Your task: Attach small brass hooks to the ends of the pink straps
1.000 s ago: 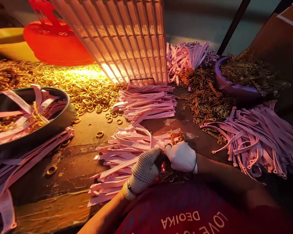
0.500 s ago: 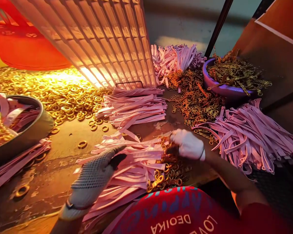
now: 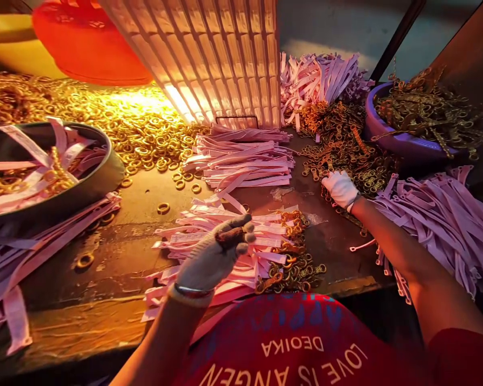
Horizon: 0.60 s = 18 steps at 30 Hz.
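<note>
My left hand (image 3: 215, 249), in a patterned work glove, hovers over a pile of pink straps (image 3: 209, 268), palm turned partly up. Its fingers are loosely bent and apart, and I see nothing in them. Gold-coloured rings and clasps (image 3: 292, 262) lie at the right ends of these straps. My right hand (image 3: 340, 187), in a white glove, is at the near edge of a heap of brass-coloured clasps (image 3: 346, 145). Its fingers are curled down against the heap; what they pinch is hidden.
Loose gold rings (image 3: 145, 128) spread across the back left beside a ribbed translucent panel (image 3: 225, 64). A dark basin (image 3: 112, 171) holds straps and rings. At the right stand a purple basin (image 3: 410, 147) of chain-like pieces and a strap heap (image 3: 438, 225). More straps (image 3: 241, 166) lie mid-table.
My right hand has left the strap pile's clasp ends and reached away to the clasp heap. My left hand has turned its palm upward over the straps. The view has swung left.
</note>
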Each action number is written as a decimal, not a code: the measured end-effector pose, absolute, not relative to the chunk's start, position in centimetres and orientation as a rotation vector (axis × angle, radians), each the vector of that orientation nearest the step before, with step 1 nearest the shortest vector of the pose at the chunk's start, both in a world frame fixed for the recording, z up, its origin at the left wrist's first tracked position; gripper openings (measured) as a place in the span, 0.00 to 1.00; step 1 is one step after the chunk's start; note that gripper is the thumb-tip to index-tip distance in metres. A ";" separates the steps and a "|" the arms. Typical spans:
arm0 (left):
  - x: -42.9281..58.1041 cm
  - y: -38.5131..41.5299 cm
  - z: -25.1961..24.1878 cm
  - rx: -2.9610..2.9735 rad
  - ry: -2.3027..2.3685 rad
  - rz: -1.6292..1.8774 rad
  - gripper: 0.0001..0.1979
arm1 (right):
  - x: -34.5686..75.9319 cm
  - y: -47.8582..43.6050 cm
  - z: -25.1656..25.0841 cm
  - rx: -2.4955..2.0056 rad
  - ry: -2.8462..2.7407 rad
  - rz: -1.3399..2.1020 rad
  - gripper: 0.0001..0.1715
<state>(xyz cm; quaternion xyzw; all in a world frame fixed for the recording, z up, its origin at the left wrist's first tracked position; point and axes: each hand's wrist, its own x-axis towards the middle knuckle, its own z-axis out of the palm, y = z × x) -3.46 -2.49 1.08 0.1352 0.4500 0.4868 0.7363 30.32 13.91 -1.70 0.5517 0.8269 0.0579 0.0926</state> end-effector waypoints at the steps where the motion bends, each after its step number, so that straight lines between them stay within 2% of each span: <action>1: -3.0 -2.8 1.0 0.338 0.983 1.041 0.16 | 30.0 13.4 -1.5 1.663 2.471 0.171 0.10; 7: -1.4 -4.3 0.1 0.610 0.989 0.973 0.17 | 26.5 7.6 -1.0 1.679 2.753 0.006 0.20; 10: -1.4 -4.5 0.3 0.594 0.970 0.954 0.17 | 23.8 3.4 -0.7 1.618 3.058 -0.489 0.25; 13: -1.4 -4.7 0.6 0.592 0.948 0.941 0.20 | 21.4 -0.2 0.1 1.533 3.178 -0.854 0.23; 15: -1.4 -5.0 0.8 0.633 0.933 0.936 0.22 | 20.1 -1.9 0.7 1.473 3.223 -0.790 0.22; 18: -1.3 -5.6 1.0 0.721 0.934 0.930 0.25 | 18.6 -3.1 1.0 1.395 3.236 -0.384 0.22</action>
